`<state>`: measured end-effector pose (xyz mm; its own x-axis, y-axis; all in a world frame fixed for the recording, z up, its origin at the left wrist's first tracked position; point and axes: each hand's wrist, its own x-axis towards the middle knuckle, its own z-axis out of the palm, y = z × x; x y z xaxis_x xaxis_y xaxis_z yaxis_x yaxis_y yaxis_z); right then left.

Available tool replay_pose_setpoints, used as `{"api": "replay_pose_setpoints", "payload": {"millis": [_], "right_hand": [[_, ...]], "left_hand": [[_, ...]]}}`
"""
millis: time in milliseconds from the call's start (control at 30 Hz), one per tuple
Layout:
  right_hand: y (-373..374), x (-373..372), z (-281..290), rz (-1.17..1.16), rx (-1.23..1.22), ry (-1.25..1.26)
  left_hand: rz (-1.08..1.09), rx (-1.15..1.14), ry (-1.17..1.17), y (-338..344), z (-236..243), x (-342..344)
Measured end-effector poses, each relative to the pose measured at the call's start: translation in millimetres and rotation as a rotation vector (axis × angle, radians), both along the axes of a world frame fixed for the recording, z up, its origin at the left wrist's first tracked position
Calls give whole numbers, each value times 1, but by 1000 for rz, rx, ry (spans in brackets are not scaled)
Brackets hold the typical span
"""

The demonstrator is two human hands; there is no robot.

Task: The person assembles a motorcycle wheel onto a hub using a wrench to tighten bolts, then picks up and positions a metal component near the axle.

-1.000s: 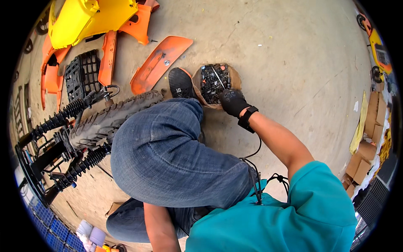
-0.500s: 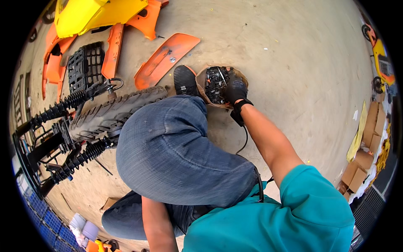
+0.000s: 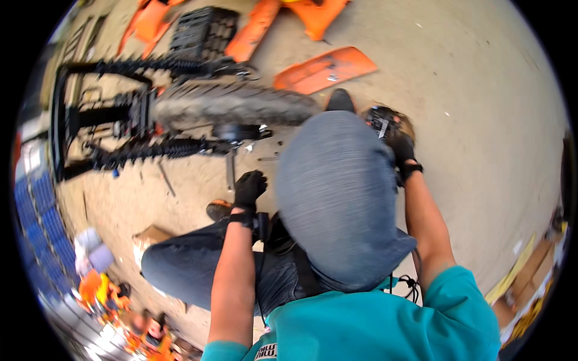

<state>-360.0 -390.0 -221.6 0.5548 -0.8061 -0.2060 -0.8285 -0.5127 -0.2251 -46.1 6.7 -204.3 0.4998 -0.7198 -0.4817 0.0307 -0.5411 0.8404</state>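
My left hand (image 3: 249, 188), in a black glove, is over the floor just left of my raised knee. Its fingers are curled in; whether anything small is inside them is hidden. At my right side, my right hand (image 3: 400, 146), gloved too, is down at a round brown container (image 3: 408, 124) full of small dark fasteners (image 3: 384, 120). The fingers of that hand are out of sight among the parts and blurred. Nearest to my left hand are a metal tool or bar (image 3: 230, 169) lying on the floor and the wheel hub (image 3: 233, 133).
A knobby tyre (image 3: 235, 103) with black shock absorbers (image 3: 141, 153) lies at the left. Beyond it are an orange panel (image 3: 325, 70), more orange body parts and a black grid rack (image 3: 201, 36). Cardboard (image 3: 536, 265) lies at the far right; blue crates (image 3: 42, 210) stand at the left edge.
My view has swung toward the left, so the wheel and container appear farther right. My left hand, hidden before behind my leg, has come up beside the hub. The right hand stays at the container.
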Motion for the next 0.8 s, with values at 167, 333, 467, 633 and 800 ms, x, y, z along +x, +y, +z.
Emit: {"api": "replay_pose_setpoints", "payload": {"millis": [167,333,467,633,800], "right_hand": [[26,9,54,8,181,-418],[19,31,101,122,260,-695],[23,51,160,44,450,-682],[23,108,281,172,301,-657],[65,169,409,301,275,-809]], "left_hand": [[722,85,537,-19,62,-5],[673,-10,568,-28,58,-4],[692,-35,549,-21,64,-3],[728,-93,508,-27,86,3],[752,-192,500,-20,100,13]]}}
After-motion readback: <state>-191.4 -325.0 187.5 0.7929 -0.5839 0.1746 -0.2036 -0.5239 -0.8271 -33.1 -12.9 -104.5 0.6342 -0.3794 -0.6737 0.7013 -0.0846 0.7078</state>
